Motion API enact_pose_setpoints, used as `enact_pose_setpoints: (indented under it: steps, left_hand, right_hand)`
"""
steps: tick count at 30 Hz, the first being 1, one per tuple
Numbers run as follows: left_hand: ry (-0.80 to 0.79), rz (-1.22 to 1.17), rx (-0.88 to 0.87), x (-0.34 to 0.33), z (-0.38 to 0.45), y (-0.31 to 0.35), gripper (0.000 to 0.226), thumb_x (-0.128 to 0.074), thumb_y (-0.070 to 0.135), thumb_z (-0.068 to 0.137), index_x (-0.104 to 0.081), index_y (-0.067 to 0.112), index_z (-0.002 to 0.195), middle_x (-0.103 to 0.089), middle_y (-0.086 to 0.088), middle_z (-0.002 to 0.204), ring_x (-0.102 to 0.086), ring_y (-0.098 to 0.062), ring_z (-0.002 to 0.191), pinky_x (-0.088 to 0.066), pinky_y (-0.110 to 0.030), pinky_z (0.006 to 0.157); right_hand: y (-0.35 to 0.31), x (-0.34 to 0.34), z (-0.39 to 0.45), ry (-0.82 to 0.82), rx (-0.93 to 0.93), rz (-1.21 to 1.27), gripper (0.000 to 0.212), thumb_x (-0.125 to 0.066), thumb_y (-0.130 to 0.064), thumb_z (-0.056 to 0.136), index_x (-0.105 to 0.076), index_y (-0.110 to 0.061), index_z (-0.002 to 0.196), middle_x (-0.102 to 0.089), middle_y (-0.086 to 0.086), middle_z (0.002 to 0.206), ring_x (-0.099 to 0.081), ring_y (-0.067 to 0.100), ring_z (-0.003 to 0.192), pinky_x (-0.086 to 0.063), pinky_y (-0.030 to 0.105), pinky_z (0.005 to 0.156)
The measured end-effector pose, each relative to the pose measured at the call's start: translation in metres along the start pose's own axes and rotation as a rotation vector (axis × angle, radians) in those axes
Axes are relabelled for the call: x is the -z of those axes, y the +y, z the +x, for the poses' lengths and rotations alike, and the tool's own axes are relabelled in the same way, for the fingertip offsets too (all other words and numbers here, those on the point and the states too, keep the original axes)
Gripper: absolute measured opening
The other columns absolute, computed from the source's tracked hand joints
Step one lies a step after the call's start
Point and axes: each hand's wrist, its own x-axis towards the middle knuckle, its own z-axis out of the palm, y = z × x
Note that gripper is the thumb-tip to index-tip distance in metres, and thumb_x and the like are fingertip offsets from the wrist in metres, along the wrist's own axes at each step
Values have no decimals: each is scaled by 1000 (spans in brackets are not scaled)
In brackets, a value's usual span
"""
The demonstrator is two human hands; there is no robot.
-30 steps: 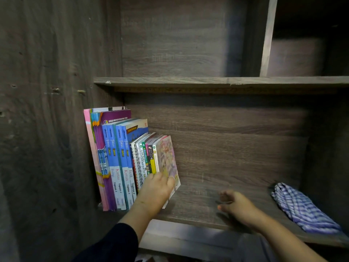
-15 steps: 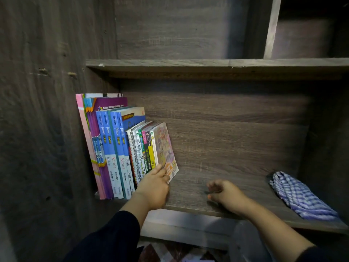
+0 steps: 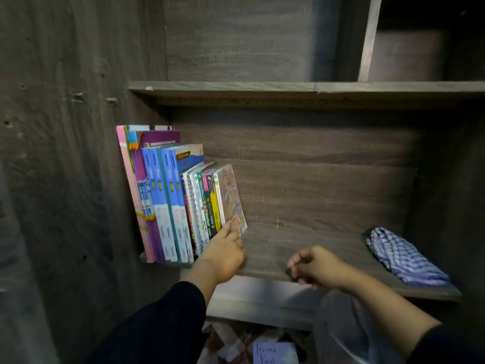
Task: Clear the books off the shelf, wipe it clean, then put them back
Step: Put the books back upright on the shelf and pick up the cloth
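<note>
A row of several books (image 3: 173, 203) stands at the left end of the wooden shelf (image 3: 301, 240), leaning left against the side wall. The rightmost book (image 3: 231, 195) has a pale, colourful cover. My left hand (image 3: 223, 249) reaches in from below, and its fingertips touch the bottom corner of that book. My right hand (image 3: 313, 266) hovers over the shelf's front edge with its fingers loosely curled, holding nothing. A blue and white checked cloth (image 3: 404, 256) lies crumpled at the right end of the shelf.
Another shelf board (image 3: 288, 88) runs close above, with a vertical divider (image 3: 367, 38) on top of it. The dark wooden side wall (image 3: 65, 153) closes the left. Below the shelf lie a handwritten paper (image 3: 275, 353) and a translucent plastic container (image 3: 349, 334).
My left hand has slid back from over the rightmost book's lower corner, so only its fingertips touch it now. My right hand has drawn back to the shelf's front edge.
</note>
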Motion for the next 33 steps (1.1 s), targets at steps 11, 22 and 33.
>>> enact_pose_setpoints:
  steps: [11, 22, 33]
  left_hand:
    - [151, -292, -260, -9, -48, 68, 20, -53, 26, 84, -68, 13, 88, -67, -4, 86, -56, -27, 88, -39, -32, 66]
    - [-516, -929, 85, -116, -35, 164, 36, -50, 45, 91, -61, 19, 112, -60, -10, 124, -54, -30, 112, -46, -36, 90]
    - [-884, -1904, 582, -186, -12, 236, 42, -77, 35, 71, -69, 21, 110, -69, -1, 115, -65, -22, 102, -50, -43, 97]
  right_hand:
    - [46, -67, -33, -237, -227, -191, 19, -59, -6, 87, -60, -17, 71, -56, -3, 59, -50, 11, 54, -40, 16, 40]
    - [181, -145, -7, -108, -539, 134, 16, -73, -16, 80, -67, -8, 93, -68, 6, 95, -62, 20, 89, -52, 28, 80]
    - [223, -183, 21, -96, -812, 645, 28, -64, -23, 88, -57, -6, 108, -64, 9, 80, -61, 22, 67, -47, 28, 55]
